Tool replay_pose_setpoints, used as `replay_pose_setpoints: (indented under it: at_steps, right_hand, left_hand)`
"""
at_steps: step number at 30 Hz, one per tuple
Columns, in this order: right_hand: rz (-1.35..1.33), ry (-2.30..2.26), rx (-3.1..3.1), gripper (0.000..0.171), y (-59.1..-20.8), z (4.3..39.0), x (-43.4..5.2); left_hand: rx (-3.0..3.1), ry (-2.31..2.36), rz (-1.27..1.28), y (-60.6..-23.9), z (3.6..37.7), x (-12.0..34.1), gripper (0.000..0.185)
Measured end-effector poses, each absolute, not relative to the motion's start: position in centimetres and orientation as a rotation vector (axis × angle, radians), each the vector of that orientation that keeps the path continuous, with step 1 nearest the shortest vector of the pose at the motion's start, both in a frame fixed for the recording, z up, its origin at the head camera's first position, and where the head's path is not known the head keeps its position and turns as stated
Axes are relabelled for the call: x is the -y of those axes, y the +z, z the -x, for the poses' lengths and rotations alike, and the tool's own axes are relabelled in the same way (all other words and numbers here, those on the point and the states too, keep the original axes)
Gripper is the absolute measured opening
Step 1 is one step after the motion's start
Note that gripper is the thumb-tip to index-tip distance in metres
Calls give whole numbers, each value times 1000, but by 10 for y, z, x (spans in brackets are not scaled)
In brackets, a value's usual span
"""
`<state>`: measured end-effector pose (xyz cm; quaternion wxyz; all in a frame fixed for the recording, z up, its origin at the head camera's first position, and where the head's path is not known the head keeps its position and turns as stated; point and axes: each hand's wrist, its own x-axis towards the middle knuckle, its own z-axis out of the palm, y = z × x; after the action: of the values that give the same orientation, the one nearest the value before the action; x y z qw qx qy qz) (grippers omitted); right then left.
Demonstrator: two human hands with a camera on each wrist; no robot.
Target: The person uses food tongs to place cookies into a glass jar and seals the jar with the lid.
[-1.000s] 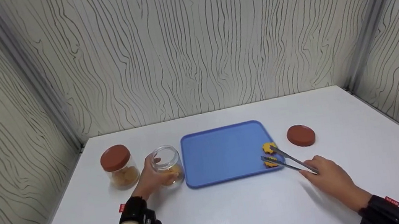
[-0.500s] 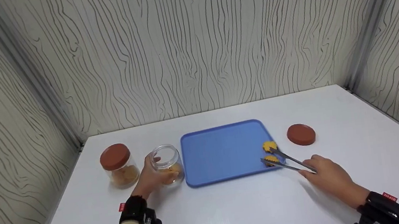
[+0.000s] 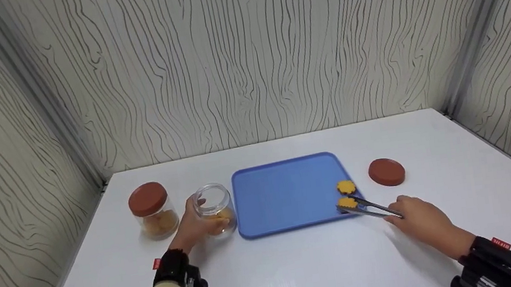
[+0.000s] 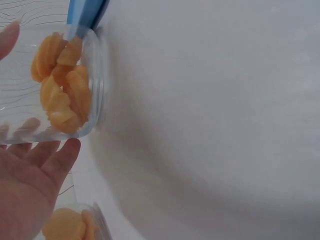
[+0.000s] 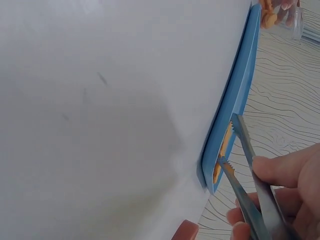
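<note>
I see a white surface (image 3: 302, 275) boxed in by wood-grain walls (image 3: 244, 56). Blue tray (image 3: 287, 193) sits mid-surface, flat. Two orange cookies on its right edge, one behind the other: far cookie (image 3: 345, 187) lies free, near cookie (image 3: 347, 202) sits between the tong tips.

Left of the tray, just beside it: open jar (image 3: 215, 209), clear, tilted toward the tray, cookies piled in the bottom (image 4: 62, 90). My left hand (image 3: 193, 226) is wrapped around it, fingers curled on the glass, thumb at the rim. Further left, a second jar (image 3: 152, 217), upright, red-brown lid on, also holding cookies. It stands near the left hand; touching or not, can't tell.

Loose lid (image 3: 386, 172), red-brown, flat on the surface right of the tray, apart from it.

Right hand (image 3: 419, 223) is closed on the tongs (image 3: 367, 207), pinching the handle end; hand rests on the surface right of the tray's near corner. Tongs are metal with serrated tips (image 5: 227, 165), which reach over the tray rim and straddle the near cookie. Right wrist view shows the arms narrow but not fully shut. Whether the cookie is lifted off the tray, can't tell.
</note>
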<state>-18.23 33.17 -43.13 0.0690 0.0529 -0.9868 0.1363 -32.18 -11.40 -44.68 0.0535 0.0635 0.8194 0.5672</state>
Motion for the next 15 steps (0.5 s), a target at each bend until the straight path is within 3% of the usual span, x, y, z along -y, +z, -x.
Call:
replay_pose_setpoints:
  at_steps: [15]
  right_hand:
    - [-203,415,2845,8,-435,181,-330]
  left_hand:
    - [-2526,1680,-151,-447,323,112,110]
